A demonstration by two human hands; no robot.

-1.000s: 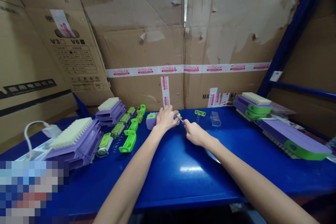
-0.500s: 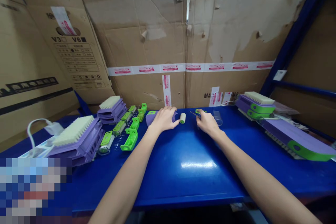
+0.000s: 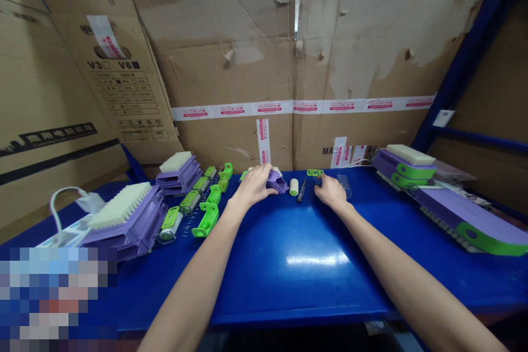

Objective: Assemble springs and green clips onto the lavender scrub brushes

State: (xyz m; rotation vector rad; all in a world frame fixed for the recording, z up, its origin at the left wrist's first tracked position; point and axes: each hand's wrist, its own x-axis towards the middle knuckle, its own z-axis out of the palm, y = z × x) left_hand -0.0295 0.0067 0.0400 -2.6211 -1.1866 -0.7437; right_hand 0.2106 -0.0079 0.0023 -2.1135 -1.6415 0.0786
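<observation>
My left hand (image 3: 254, 185) is wrapped over a purple brush body (image 3: 276, 180); its hollow end points right, and pale bristles show behind the fingers. Just right of it stands a small whitish roller (image 3: 293, 187) with a green end. A screwdriver (image 3: 302, 190) lies on the table between my hands. My right hand (image 3: 331, 192) is low over the table, fingers curled and closed; whatever is in them is hidden. Beyond its fingertips lies a green bracket (image 3: 315, 172). A clear plastic piece (image 3: 344, 185) is just to its right.
On the left stand stacked purple brush bodies (image 3: 127, 220), a row of green-and-clear units (image 3: 170, 223), springs (image 3: 188, 222) and green brackets (image 3: 206, 220). Purple-green brushes (image 3: 466, 212) lie on the right. Cardboard sheets (image 3: 231, 77) wall the back of the blue table (image 3: 289, 275).
My right hand has let go of the screwdriver, which now lies on the table, and has shifted slightly right. The brush body under my left hand has turned, showing its hollow end.
</observation>
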